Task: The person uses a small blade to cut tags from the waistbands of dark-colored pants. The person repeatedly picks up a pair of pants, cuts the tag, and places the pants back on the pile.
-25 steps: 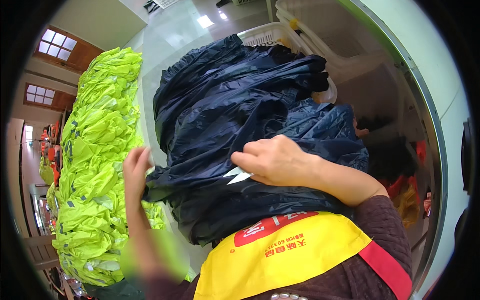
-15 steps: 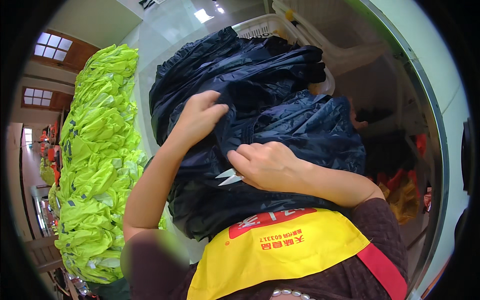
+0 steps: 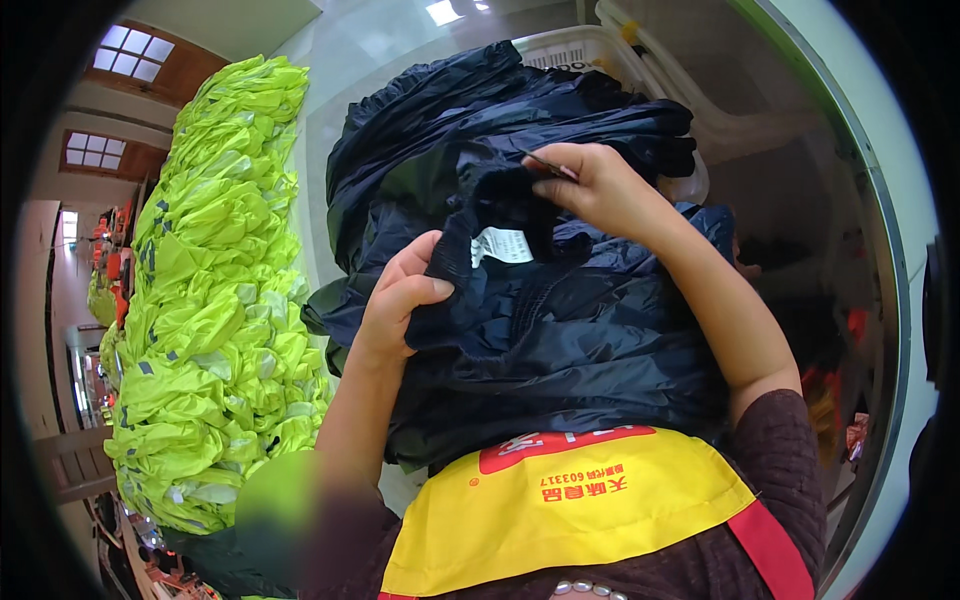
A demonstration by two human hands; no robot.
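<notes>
Right of lime-green garments (image 3: 220,290), the left hand (image 3: 393,302) grips a navy waistband (image 3: 455,240) at left with its fingers, while the right hand (image 3: 600,188), fingers closed on a slim tool (image 3: 558,168), is at its far side.

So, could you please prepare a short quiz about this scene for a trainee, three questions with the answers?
1. What shows inside the opening of the held dark navy fabric garment?
a) a round red button
b) a small white printed label
c) a yellow ribbon

2. True or false: the long heap of bright yellow-green fabric lies on the person's right side.

3. Which of the person's hands is nearer to this heap?

Key:
1. b
2. False; it lies on the left.
3. The left hand.
</notes>
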